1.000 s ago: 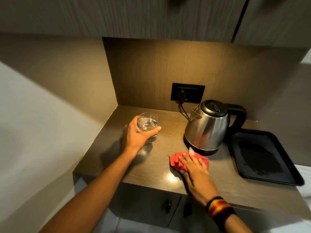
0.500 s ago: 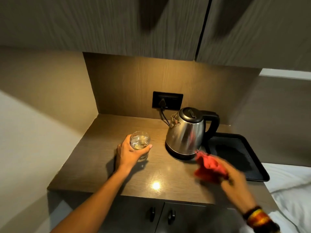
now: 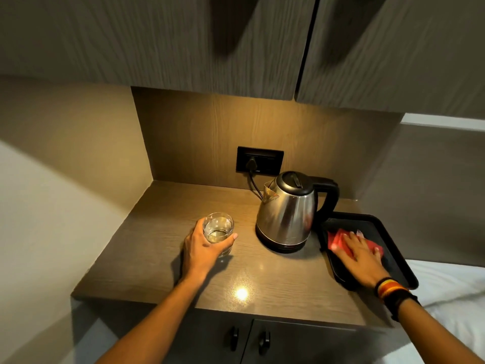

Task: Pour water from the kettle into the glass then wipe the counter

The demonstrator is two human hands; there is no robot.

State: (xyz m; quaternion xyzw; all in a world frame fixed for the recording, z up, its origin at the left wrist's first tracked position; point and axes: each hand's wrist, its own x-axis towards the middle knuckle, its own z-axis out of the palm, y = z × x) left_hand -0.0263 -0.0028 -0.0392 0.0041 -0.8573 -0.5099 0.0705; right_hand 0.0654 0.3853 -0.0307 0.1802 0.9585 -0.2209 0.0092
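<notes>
A steel kettle [image 3: 287, 214] with a black lid and handle stands upright on its base at the back of the wooden counter [image 3: 162, 248]. A clear glass [image 3: 218, 228] holding some water stands on the counter to the kettle's left, with my left hand [image 3: 200, 252] wrapped around it. A red cloth [image 3: 338, 239] lies flat on the black tray [image 3: 401, 269] at the right. My right hand [image 3: 363, 257] rests palm down on the cloth, fingers spread, covering most of it.
The kettle's cord runs to a black wall socket [image 3: 259, 160] behind it. Upper cabinets [image 3: 183, 43] hang low over the counter. Cabinet doors with black handles [image 3: 248, 337] sit below. White bedding [image 3: 451, 290] lies to the right of the counter.
My right hand lifted the red cloth off the counter in front of the kettle, carried it right and laid it on the black tray. My left hand stayed on the glass.
</notes>
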